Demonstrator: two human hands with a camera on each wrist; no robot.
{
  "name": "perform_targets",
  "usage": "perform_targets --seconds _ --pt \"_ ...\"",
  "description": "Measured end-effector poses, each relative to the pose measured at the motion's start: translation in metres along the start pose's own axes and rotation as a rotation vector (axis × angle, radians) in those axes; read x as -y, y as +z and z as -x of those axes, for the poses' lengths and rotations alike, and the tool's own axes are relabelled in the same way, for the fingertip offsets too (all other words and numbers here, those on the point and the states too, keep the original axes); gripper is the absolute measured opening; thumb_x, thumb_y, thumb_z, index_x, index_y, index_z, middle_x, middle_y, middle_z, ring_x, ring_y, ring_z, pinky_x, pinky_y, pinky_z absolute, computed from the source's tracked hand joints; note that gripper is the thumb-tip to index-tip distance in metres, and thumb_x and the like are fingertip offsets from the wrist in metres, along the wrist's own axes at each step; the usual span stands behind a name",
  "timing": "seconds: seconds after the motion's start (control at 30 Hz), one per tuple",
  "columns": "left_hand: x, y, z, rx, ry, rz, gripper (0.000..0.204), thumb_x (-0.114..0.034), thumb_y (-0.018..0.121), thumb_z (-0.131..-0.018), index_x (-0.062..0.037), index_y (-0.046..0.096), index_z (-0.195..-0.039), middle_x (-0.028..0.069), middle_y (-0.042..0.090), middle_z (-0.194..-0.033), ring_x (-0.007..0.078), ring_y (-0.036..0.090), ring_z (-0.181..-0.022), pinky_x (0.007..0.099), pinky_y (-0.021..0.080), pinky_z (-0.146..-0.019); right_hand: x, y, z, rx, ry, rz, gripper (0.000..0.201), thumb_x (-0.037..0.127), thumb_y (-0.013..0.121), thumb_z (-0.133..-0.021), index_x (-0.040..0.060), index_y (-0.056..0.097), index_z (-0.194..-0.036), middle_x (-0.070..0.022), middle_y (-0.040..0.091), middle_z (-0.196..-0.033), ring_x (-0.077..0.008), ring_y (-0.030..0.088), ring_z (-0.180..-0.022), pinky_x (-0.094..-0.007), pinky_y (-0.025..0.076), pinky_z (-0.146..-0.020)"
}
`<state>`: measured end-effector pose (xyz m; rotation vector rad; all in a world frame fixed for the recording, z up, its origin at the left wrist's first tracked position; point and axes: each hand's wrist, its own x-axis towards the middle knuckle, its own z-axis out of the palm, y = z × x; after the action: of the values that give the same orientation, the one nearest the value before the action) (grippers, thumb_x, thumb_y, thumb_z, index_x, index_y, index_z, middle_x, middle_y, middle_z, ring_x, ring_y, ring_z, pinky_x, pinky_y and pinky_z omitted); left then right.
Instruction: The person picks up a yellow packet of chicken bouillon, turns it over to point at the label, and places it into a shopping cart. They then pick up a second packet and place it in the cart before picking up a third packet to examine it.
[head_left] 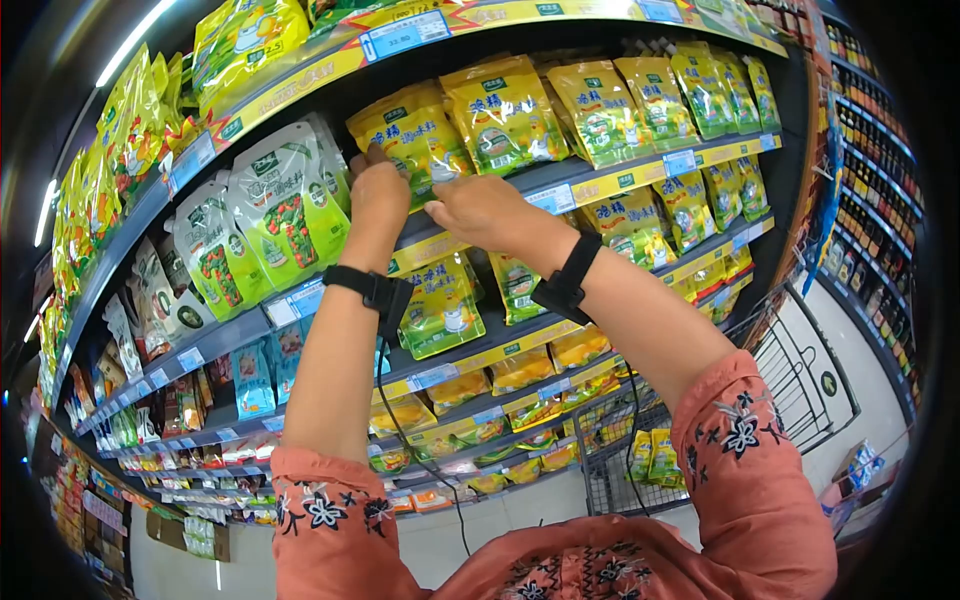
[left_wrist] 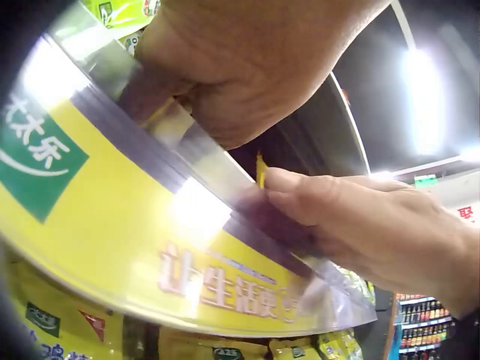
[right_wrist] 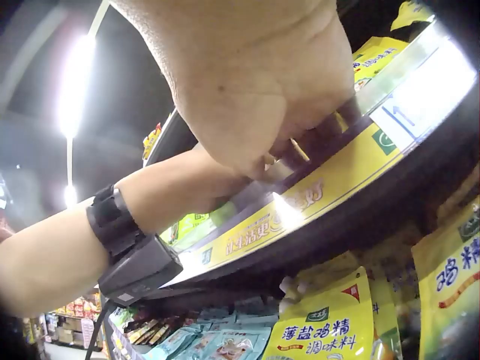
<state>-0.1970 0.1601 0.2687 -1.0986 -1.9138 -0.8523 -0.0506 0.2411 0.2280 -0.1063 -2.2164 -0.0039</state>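
In the head view a yellow seasoning bag stands at the front of a shelf, its top leaning left. My left hand is at its left side, fingers curled at the bag's edge. My right hand holds its lower right corner, thumb below. The left wrist view has the left hand above the shelf's edge strip and the right hand with a thin yellow edge at its thumb. In the right wrist view the right hand hides most of the bag.
Another yellow bag stands just right of it, green-and-white pouches to the left. The price-strip edge runs below the hands. Lower shelves hold more bags. A wire cart with bags stands at lower right.
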Motion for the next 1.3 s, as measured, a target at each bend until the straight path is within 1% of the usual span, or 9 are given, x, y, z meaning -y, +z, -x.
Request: perform_targets --seconds 0.2,0.37,0.6,0.7,0.83,0.97,1.1,1.2,1.3 --pt "0.000 -0.012 0.018 0.097 0.447 0.083 0.024 -0.011 0.058 -0.089 -0.0043 0.071 -0.107 0.0174 0.062 -0.124 0.0384 0.058 -0.113 0.0473 0.048 -0.096 -0.010 0.002 0.004 0.017 -0.065 0.008 0.029 0.027 0.052 -0.093 -0.0011 0.062 -0.094 -0.0239 0.066 -0.079 -0.0447 0.064 -0.079 -0.0554 0.049 -0.074" --pt "0.042 0.013 -0.005 0.258 0.817 -0.123 0.029 -0.015 0.049 -0.092 -0.0021 0.071 -0.105 0.0186 0.063 -0.123 0.0360 0.057 -0.116 0.0444 0.043 -0.102 0.002 -0.029 0.069 -0.409 -0.154 -0.207 0.016 0.013 0.059 -0.088 0.0028 0.063 -0.099 -0.0163 0.064 -0.087 -0.0364 0.063 -0.088 -0.0453 0.048 -0.079" --pt "0.005 -0.028 0.062 0.142 0.488 0.225 0.035 -0.018 0.045 -0.106 0.0029 0.057 -0.131 0.0148 0.058 -0.135 0.0264 0.051 -0.129 0.0352 0.034 -0.111 -0.039 -0.073 0.265 -0.460 0.167 -0.264 0.007 0.010 0.061 -0.082 0.0051 0.063 -0.087 -0.0129 0.062 -0.088 -0.0312 0.063 -0.083 -0.0425 0.051 -0.073" --pt "-0.059 -0.047 0.144 0.022 0.211 0.279 0.035 -0.017 0.045 -0.107 0.0057 0.057 -0.131 0.0152 0.059 -0.133 0.0255 0.056 -0.121 0.0348 0.041 -0.104 -0.102 -0.081 0.370 -0.331 0.875 -0.425 0.017 0.016 0.058 -0.093 0.0024 0.065 -0.100 -0.0124 0.067 -0.088 -0.0237 0.067 -0.083 -0.0362 0.053 -0.073" --pt "-0.085 -0.021 0.246 0.312 0.083 0.381 0.031 -0.014 0.044 -0.106 0.0054 0.056 -0.127 0.0174 0.062 -0.124 0.0250 0.059 -0.116 0.0361 0.046 -0.100 -0.217 -0.082 0.538 -0.313 1.321 -0.303 0.020 0.020 0.056 -0.096 0.0033 0.065 -0.101 -0.0052 0.066 -0.084 -0.0127 0.067 -0.073 -0.0288 0.052 -0.066" --pt "-0.135 0.013 0.326 0.725 -0.316 0.445 0.027 -0.011 0.047 -0.104 0.0039 0.056 -0.124 0.0122 0.063 -0.112 0.0183 0.058 -0.102 0.0305 0.045 -0.092 -0.292 -0.079 0.710 -0.112 1.655 0.032 0.025 0.023 0.057 -0.087 0.0036 0.070 -0.097 -0.0206 0.071 -0.093 -0.0363 0.069 -0.089 -0.0435 0.054 -0.079" --pt "-0.163 0.034 0.372 0.921 -0.438 0.518 0.026 -0.011 0.048 -0.104 0.0028 0.055 -0.124 0.0114 0.062 -0.110 0.0174 0.058 -0.102 0.0308 0.045 -0.092 -0.291 -0.100 0.781 0.065 2.117 -0.495 0.022 0.018 0.057 -0.090 -0.0014 0.067 -0.089 -0.0157 0.071 -0.081 -0.0275 0.071 -0.067 -0.0389 0.055 -0.058" --pt "-0.186 0.045 0.387 1.060 -0.538 0.507 0.025 -0.012 0.049 -0.104 0.0024 0.055 -0.124 0.0112 0.062 -0.109 0.0172 0.058 -0.102 0.0307 0.045 -0.092 -0.297 -0.095 0.822 0.797 2.005 -0.192 0.027 0.022 0.058 -0.093 -0.0027 0.067 -0.099 -0.0132 0.072 -0.080 -0.0260 0.072 -0.066 -0.0367 0.057 -0.056" --pt "-0.209 0.055 0.390 1.137 -0.578 0.485 0.025 -0.014 0.049 -0.104 0.0016 0.056 -0.123 0.0108 0.063 -0.106 0.0170 0.058 -0.101 0.0314 0.044 -0.093 -0.290 -0.096 0.846 0.748 2.102 -0.193 0.031 0.024 0.059 -0.093 -0.0005 0.066 -0.112 -0.0124 0.073 -0.084 -0.0280 0.072 -0.068 -0.0380 0.058 -0.059"
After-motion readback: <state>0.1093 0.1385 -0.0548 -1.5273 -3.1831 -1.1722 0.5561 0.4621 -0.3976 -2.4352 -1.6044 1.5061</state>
